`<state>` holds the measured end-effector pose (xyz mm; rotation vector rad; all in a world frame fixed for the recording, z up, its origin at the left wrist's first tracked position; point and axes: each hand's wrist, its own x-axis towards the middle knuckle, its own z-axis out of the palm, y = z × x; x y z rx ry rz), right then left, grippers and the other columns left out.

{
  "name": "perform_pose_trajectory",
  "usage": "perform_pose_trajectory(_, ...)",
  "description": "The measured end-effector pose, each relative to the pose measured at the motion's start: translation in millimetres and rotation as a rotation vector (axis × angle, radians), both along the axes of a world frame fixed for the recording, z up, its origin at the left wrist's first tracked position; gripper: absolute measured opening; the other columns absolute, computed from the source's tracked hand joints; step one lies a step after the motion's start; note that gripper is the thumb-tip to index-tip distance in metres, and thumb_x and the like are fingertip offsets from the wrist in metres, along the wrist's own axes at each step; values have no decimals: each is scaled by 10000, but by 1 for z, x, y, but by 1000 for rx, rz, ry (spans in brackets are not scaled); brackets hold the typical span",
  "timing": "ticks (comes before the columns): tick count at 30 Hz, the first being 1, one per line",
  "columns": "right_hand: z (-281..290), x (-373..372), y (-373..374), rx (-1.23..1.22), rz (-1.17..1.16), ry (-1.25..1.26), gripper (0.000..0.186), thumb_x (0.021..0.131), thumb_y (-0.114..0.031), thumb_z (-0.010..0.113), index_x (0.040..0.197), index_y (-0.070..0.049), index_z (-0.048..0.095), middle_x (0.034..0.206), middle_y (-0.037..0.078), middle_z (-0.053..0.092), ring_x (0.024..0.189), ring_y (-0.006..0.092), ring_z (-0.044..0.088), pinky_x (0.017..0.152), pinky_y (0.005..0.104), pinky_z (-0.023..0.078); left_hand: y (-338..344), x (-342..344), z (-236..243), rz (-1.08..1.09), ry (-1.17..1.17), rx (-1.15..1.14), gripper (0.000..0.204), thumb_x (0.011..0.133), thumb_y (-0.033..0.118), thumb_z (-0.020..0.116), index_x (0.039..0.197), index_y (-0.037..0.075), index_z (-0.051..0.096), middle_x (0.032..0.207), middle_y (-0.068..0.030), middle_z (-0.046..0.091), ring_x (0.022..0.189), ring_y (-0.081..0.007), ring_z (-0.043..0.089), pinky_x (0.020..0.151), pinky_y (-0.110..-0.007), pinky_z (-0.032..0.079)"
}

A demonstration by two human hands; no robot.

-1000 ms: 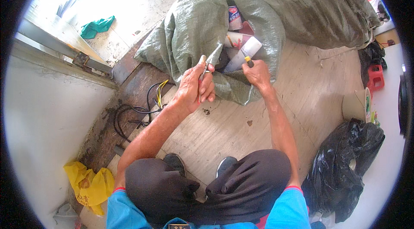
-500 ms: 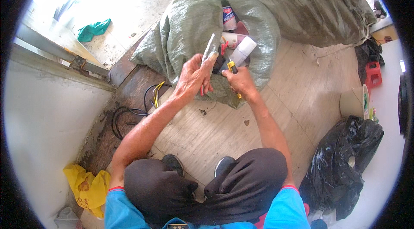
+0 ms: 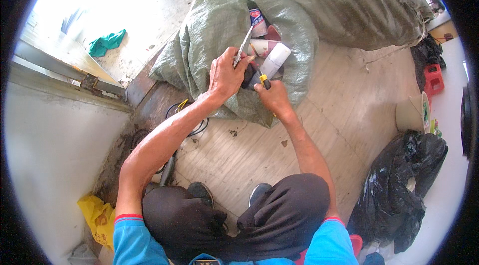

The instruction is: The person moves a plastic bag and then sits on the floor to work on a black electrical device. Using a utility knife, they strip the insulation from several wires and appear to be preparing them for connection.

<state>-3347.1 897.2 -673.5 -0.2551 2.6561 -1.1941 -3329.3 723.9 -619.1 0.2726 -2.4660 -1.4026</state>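
My left hand [image 3: 228, 74] is closed on a thin, silvery strip [image 3: 244, 44] pointing upward; what it is I cannot make out. My right hand [image 3: 273, 97] grips a yellow-and-black cutter [image 3: 264, 81] just right of it, tip toward my left fingers. Both hands are over the mouth of an open green woven sack [image 3: 202, 30], which holds a printed container [image 3: 258, 22], a white bottle [image 3: 277, 57] and other items, partly hidden by my hands.
A larger sack [image 3: 349, 5] lies behind. At left are cables [image 3: 182, 110], a green cloth [image 3: 107, 43], a metal door track [image 3: 89, 81] and a yellow bag [image 3: 97, 220]. At right are a bucket [image 3: 410, 114], a red plastic object [image 3: 433, 80] and a black bag [image 3: 389, 190].
My left hand has moved up with the silvery strip, which is now tilted above the sack's opening. My right hand has shifted left with the cutter, closer to the left.
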Motion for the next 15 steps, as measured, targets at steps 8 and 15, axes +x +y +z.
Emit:
perform_pose_trajectory(8,11,2,-3,-520,-98,-472,307,848,-231,673,641,-38,554,537,9,480,445,120,441,419,325,345,-4,-7,-14,-41,-151,253,288,875,258,720,892,-18,640,608,-69,585,463,-133,540,453,-323,449)
perform_pose_trajectory(15,22,5,-5,-725,-160,-616,279,865,-210,656,653,-70,540,518,-11,451,401,101,394,402,299,321,-10,3,-13,-166,-244,579,376,997,353,526,1040,-12,607,594,-26,517,453,-125,524,451,-290,485)
